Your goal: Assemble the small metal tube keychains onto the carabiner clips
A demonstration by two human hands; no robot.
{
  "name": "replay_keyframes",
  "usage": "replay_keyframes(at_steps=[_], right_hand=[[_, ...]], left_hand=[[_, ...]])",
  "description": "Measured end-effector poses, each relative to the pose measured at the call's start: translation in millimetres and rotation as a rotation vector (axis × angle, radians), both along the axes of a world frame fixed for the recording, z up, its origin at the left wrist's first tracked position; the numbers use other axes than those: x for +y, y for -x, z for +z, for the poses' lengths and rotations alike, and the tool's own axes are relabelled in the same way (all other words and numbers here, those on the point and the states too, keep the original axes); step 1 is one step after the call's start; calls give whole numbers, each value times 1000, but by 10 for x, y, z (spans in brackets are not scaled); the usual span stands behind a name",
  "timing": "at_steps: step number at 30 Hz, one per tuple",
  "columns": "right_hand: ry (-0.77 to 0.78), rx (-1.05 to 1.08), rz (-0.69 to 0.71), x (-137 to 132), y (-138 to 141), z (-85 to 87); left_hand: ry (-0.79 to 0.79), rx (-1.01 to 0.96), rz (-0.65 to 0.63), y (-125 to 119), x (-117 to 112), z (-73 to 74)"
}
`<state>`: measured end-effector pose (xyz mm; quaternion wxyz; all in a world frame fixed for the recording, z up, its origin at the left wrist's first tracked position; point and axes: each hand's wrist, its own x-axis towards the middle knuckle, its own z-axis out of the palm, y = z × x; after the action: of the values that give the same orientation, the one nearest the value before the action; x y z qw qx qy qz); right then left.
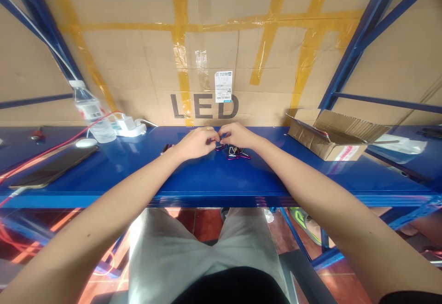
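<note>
Over the blue shelf, my left hand (197,143) and my right hand (237,136) meet, fingertips nearly touching. Both are closed in a pinch at a small purple carabiner (220,147), mostly covered by the fingers. Just below my right hand lies a small pile of carabiners (238,153), silver and purple ones among them. More small dark and reddish pieces (167,148) lie left of my left hand, partly hidden by it; their kind is unclear.
An open cardboard box (331,140) stands at the right. On the left are a water bottle (93,115), a white power adapter (127,126), a phone (53,168) and a red cable (69,142). A large taped cardboard sheet (138,73) closes off the back.
</note>
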<state>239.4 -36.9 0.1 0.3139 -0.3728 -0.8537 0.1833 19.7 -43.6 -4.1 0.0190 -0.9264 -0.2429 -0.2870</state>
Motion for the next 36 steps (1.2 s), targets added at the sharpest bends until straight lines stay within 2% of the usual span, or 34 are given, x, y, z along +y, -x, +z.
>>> replay_keyframes(at_steps=[9,16,20,26,31,36], right_hand=[[81,115,-22,50,2,-49],[311,330,-2,-69,100,6],[358,241,33,-100,183,-48],[258,111,102,-143,224,-60],[93,-13,127,-235,224,51],[29,-91,80,-284,239,110]], left_hand=[[110,-162,97,38,24,54],[197,-3,220,246,251,36],[189,61,180,291,336,-34],[27,149,60,167,351,-96],[50,189,96,98,395,-108],[164,102,108,87,503,-123]])
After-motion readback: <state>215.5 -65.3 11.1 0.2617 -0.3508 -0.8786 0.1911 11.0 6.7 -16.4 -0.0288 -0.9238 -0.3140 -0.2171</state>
